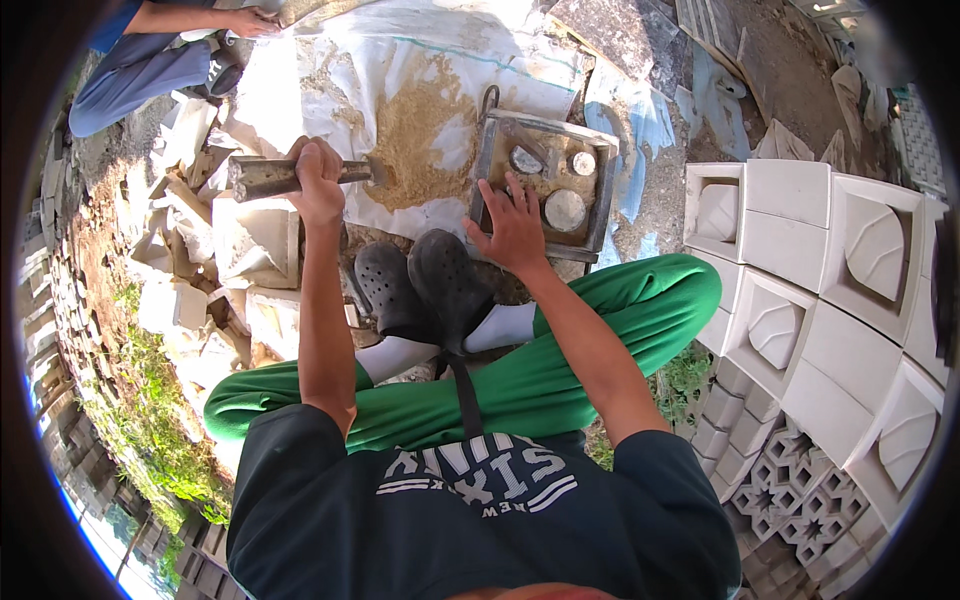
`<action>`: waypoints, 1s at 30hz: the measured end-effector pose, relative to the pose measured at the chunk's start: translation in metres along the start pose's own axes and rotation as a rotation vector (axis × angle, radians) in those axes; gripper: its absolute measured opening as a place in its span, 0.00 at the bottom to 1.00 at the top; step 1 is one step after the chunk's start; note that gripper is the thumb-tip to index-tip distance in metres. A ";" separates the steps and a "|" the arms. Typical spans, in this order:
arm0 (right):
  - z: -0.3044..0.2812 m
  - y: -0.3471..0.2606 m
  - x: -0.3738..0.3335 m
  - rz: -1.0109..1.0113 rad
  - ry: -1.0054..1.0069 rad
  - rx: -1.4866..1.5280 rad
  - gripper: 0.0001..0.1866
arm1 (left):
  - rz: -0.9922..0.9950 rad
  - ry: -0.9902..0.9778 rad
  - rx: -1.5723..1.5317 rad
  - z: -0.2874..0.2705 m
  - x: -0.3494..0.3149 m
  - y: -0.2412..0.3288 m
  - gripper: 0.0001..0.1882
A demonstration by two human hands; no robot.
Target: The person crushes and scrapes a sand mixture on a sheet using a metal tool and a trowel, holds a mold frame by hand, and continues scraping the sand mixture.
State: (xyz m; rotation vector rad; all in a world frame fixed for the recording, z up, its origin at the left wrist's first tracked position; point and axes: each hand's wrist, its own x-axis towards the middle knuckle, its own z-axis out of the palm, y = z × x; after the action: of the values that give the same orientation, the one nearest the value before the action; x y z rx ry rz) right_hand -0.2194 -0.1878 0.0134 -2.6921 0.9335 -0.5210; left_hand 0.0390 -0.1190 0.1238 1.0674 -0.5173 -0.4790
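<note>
My left hand (319,182) is closed around a bar-like tool (262,178), thick and weathered at its left end and narrowing to a small flat tip over the sand. Fingers spread, my right hand (515,228) rests at the left side of a square mould frame (607,180), its fingertips reaching over the inside. Within the dark rim lies a sandy brown surface with a few round, pale grey pieces, one large disc (565,210) near the front right. Part of the mould is hidden under my right hand. The damp sand (415,130) is spread on white sheeting beside it.
Broken pale blocks (255,240) are heaped at the left. White moulded blocks (790,200) stand in rows at the right, above patterned openwork blocks (800,490). My dark clogs (440,280) sit just before the mould. Another person's hand (250,22) shows at the top left.
</note>
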 end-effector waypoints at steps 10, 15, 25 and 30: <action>-0.002 -0.002 -0.001 0.006 -0.016 0.015 0.34 | -0.069 -0.010 0.163 0.021 0.015 -0.007 0.16; 0.000 -0.003 -0.002 0.009 -0.025 0.014 0.34 | 0.016 0.050 0.126 0.021 0.031 -0.037 0.17; 0.001 -0.004 -0.001 -0.004 0.010 0.012 0.34 | 0.013 0.035 0.126 -0.016 0.001 -0.061 0.15; 0.003 0.000 -0.001 0.008 0.012 0.008 0.34 | 0.004 0.082 0.110 0.014 -0.001 0.012 0.16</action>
State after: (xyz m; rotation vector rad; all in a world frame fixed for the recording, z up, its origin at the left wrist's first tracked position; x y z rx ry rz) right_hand -0.2193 -0.1866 0.0108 -2.6797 0.9437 -0.5389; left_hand 0.0310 -0.1231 0.1395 1.1866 -0.4780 -0.4051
